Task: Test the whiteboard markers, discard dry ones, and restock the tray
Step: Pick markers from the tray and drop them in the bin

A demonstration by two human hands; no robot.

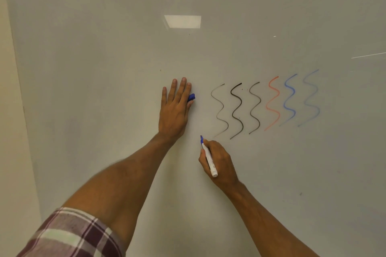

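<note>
left hand (175,108) flat on the whiteboard (94,89), fingers straight, blue cap (191,97) poking out at 3 o'clock (hold hidden); right hand (221,162), at its 5 o'clock, grips the blue marker (208,157), tip at the board.

Whiteboard (104,89) off-white, greyish. Three black wavy lines (237,110) (leftmost faint, grey), one orange-red line (273,103), two blue lines (290,100). Marker (208,157): white barrel, blue tip. Cap (191,97) blue. Sleeve (73,233) maroon-and-white plaid.

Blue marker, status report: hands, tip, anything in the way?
Left hand flat, pressing blue cap against whiteboard. Right hand grips uncapped blue marker, tip at board left of six wavy test lines. Nothing blocks the tip.
</note>
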